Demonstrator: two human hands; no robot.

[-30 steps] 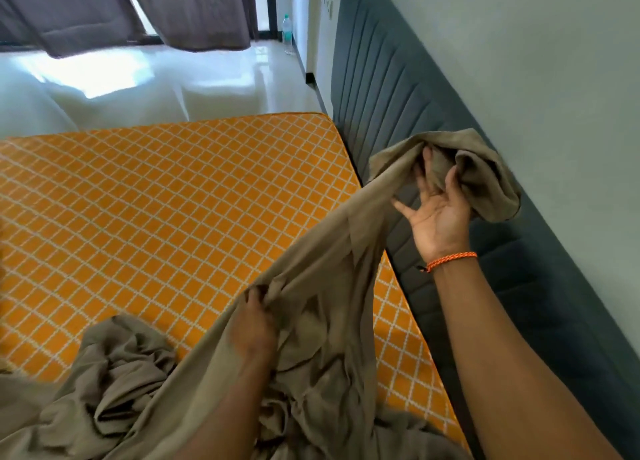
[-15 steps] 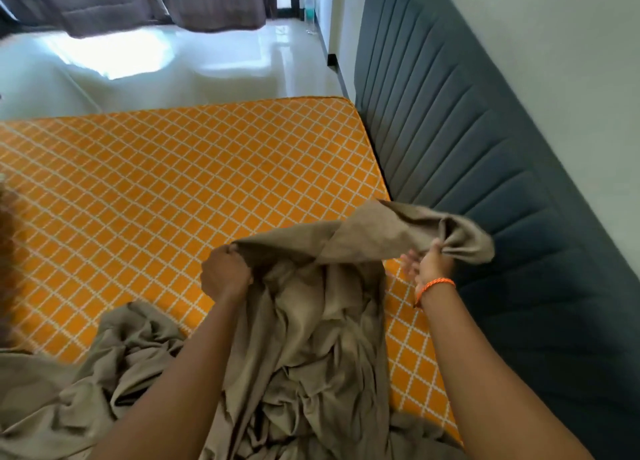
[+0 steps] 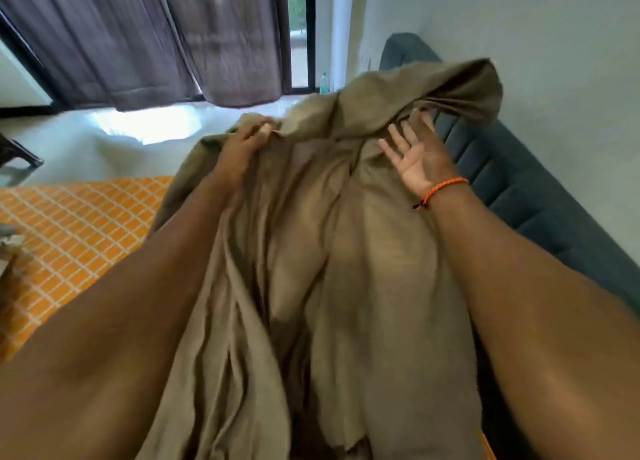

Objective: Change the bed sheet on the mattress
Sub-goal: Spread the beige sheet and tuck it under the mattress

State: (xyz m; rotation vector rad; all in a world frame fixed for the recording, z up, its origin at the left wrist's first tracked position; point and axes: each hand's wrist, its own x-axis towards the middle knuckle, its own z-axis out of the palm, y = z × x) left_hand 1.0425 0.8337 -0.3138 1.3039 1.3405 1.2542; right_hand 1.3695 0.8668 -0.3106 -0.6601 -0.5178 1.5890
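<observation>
A khaki bed sheet (image 3: 346,252) hangs lifted in front of me and fills the middle of the view. My left hand (image 3: 242,144) grips a bunched fold of its upper edge. My right hand (image 3: 415,155), with an orange band at the wrist, is spread with straight fingers, palm showing, and touches the sheet under a raised hood of cloth. The orange mattress (image 3: 69,224) with a white diamond pattern shows bare at the left; the sheet hides the rest of it.
A dark teal padded headboard (image 3: 519,189) runs along the white wall on the right. Grey curtains (image 3: 138,44) hang over a window at the back, above glossy white floor (image 3: 104,141). A small bottle (image 3: 323,83) stands by the window.
Both arms have swung the sheet up and forward, off the mattress. My right hand's fingers have gone from holding the cloth to spread straight. The camera has tilted up.
</observation>
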